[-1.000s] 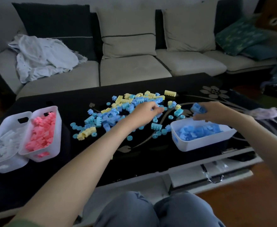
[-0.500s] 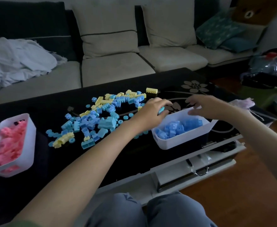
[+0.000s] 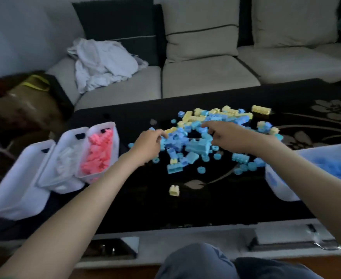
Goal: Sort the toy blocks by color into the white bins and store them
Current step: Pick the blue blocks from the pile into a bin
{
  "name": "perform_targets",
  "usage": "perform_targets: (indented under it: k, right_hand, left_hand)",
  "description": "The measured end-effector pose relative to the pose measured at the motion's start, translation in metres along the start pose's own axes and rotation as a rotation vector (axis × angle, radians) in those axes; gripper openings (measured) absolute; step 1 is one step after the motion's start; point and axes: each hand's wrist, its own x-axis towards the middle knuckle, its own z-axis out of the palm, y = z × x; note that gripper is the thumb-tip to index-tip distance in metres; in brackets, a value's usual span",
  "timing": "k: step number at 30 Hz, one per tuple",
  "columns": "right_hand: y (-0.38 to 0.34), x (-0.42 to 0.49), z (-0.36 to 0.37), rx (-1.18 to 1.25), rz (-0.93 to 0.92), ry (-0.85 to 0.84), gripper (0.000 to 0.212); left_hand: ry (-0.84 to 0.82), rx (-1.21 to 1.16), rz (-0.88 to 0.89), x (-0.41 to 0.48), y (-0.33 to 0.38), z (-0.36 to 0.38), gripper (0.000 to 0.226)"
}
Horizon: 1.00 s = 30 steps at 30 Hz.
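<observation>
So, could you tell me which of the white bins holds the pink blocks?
The pink-block bin, rightmost of the three grouped on the left. The white-block bin stands beside it; the blue-block bin sits apart at far right.

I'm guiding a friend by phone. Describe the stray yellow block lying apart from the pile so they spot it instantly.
On the black coffee table, look nearer the person than the blue-and-yellow block pile. One small pale yellow block lies alone toward the front edge; every other yellow block sits in the pile.
</observation>
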Motion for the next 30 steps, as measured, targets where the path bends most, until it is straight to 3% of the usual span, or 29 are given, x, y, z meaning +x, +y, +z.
perform_targets:
  k: [4,7,13,17,22,26,30]
  right_hand:
    - [-0.035,0.031,0.039,-0.034,-0.101,-0.112,0.038]
    - [-0.037,0.043,0.059,-0.077,-0.082,-0.163,0.041]
    - [-0.035,0.057,0.079,-0.150,-0.091,-0.151,0.040]
    - [-0.037,0.062,0.081,-0.140,-0.104,-0.155,0.026]
    - [-0.039,0.071,0.078,-0.176,-0.130,-0.187,0.023]
    - [-0.049,0.074,0.083,-0.248,-0.196,-0.228,0.028]
    - [-0.049,0.071,0.083,-0.199,-0.195,-0.108,0.019]
  left_hand:
    - [0.009,0.160,-0.022,-0.009,-0.042,-0.002,0.035]
    - [-0.033,0.311,0.026,-0.015,-0.041,0.000,0.034]
    - [-0.070,0.249,0.214,-0.017,-0.037,0.013,0.047]
    - [-0.019,0.267,0.240,-0.015,-0.043,0.020,0.026]
    - [0.062,0.018,0.101,-0.017,-0.056,0.016,0.030]
    - [0.108,0.010,-0.123,-0.017,-0.067,0.010,0.037]
    - [0.056,-0.046,-0.122,-0.015,-0.066,0.014,0.024]
